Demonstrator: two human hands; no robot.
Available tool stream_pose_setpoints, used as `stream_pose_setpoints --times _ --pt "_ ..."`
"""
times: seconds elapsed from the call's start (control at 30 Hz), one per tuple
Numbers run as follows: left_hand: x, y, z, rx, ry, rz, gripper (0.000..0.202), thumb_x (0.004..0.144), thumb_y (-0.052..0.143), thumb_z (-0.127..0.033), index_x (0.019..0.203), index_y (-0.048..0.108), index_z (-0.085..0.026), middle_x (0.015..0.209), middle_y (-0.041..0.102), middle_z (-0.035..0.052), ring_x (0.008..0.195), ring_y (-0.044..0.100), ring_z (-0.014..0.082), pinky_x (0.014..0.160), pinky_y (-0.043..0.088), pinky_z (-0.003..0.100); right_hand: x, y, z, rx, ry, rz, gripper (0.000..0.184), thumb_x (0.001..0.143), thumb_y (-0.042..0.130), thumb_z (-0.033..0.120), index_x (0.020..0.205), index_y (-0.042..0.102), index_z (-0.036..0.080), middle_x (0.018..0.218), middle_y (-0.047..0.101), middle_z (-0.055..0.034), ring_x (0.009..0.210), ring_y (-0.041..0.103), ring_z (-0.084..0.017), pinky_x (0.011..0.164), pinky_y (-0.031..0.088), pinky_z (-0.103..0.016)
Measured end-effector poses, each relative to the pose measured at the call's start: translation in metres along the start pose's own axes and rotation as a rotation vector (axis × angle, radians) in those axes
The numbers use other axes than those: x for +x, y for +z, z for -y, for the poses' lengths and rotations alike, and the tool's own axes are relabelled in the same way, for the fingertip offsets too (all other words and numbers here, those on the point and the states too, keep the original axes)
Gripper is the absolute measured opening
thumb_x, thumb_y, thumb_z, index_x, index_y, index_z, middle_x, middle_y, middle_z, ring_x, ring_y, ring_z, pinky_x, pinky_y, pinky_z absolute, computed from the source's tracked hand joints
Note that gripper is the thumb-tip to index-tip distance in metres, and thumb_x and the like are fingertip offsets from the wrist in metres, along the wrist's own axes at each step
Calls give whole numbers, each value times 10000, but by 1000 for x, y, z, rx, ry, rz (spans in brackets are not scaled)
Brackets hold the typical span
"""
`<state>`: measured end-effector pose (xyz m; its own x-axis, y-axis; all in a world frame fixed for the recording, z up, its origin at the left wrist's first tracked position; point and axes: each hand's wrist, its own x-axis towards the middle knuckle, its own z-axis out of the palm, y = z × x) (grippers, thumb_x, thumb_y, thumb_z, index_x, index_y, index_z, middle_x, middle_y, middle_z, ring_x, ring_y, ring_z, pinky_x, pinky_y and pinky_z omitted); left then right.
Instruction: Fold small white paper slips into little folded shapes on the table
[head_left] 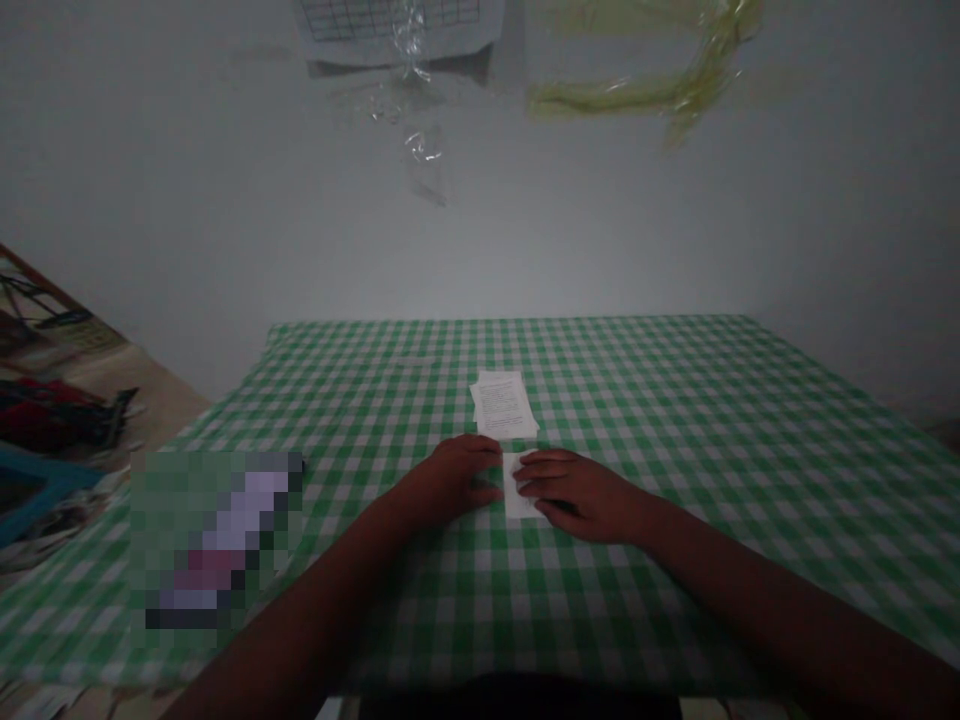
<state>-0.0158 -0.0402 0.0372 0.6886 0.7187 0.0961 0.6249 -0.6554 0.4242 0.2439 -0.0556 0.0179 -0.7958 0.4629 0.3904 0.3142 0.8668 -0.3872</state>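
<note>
A small white piece of paper (514, 503), perhaps folded, lies on the checked cloth between my hands. My right hand (589, 492) rests over its right part, fingers stretched out and thumb apart, covering much of it. At the paper's left edge is my left hand (459, 476), its fingers extended and its thumb held away from them; whether the tips touch the paper is unclear. Just beyond my hands lies a small stack of printed sheets (506, 405), slightly fanned, with lines of text too small to read.
A green and white checked tablecloth (675, 400) covers the table, which stands against a pale wall (600, 230). A blurred-out, phone-like object (236, 530) lies at the left. Taped paper (397, 25) hangs on the wall. Assorted items clutter the floor at far left.
</note>
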Motion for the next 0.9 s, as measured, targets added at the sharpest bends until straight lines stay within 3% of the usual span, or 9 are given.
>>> stream_pose_setpoints --times 0.57,0.9 --pt "1 0 -8 35 -23 -8 412 818 682 -280 1216 587 -231 1266 571 63 1177 528 242 1034 408 411 3 -2 1 19 4 2 320 913 541 161 1217 632 198 1160 705 -67 1241 548 -199 1084 417 -430" --pt "2 5 -10 78 -48 -23 511 760 749 -408 1202 564 -230 1244 557 67 1146 524 264 991 411 433 4 -2 3 29 0 -5 330 895 549 150 1211 630 203 1174 696 -79 1232 555 -210 1065 434 -443"
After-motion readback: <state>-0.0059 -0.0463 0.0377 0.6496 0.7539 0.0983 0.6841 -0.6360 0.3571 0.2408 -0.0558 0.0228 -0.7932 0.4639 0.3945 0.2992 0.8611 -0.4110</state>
